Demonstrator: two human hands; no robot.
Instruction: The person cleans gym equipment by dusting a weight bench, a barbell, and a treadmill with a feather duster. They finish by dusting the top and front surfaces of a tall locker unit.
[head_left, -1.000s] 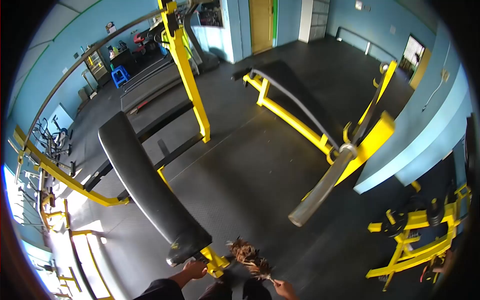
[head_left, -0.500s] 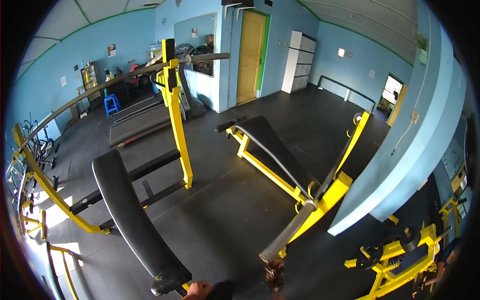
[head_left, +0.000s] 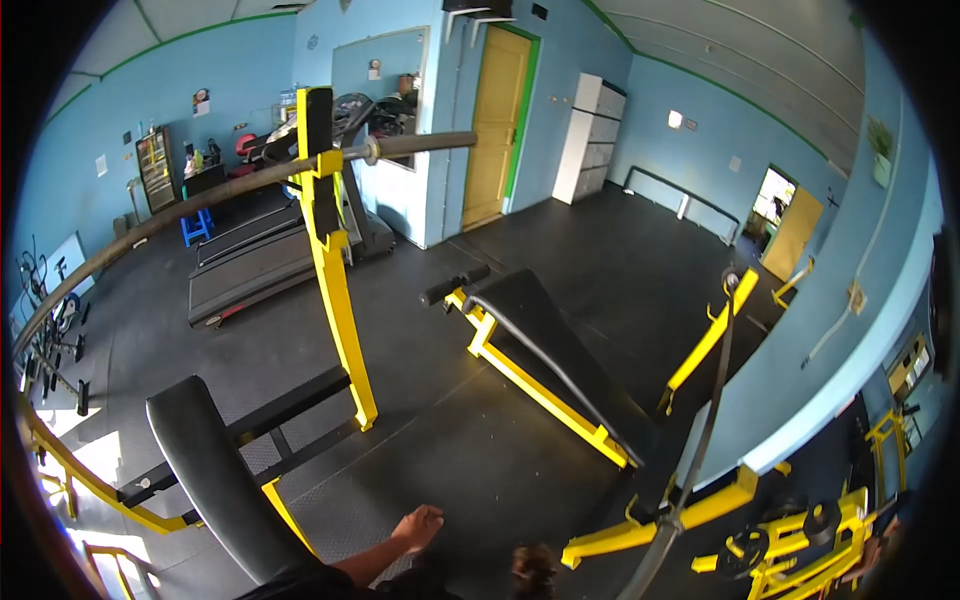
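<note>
My left hand [head_left: 418, 527] reaches in from the bottom, its forearm slanting up from the lower left. The fingers are curled in loosely, with nothing visible in them. Nearest to it is the black padded bench [head_left: 215, 480], whose lower end is hidden behind my dark sleeve. Past the bench, a long bar [head_left: 215, 205] rests across a yellow upright [head_left: 335, 300]. To the right of my hand is a brown, blurred shape [head_left: 535, 570] at the bottom edge. My right hand does not show.
Ahead lies a sloped black bench [head_left: 560, 360] on a yellow frame. A second bar [head_left: 700, 450] crosses yellow supports to its right. Treadmills [head_left: 255, 265] stand at the left. A blue pillar [head_left: 850, 330] and a yellow machine with weight plates [head_left: 800, 545] are at the right.
My left hand has moved away from the near end of the padded bench, forward and to the right, and more forearm shows. The view has shifted, with the right-hand bar now lower right.
</note>
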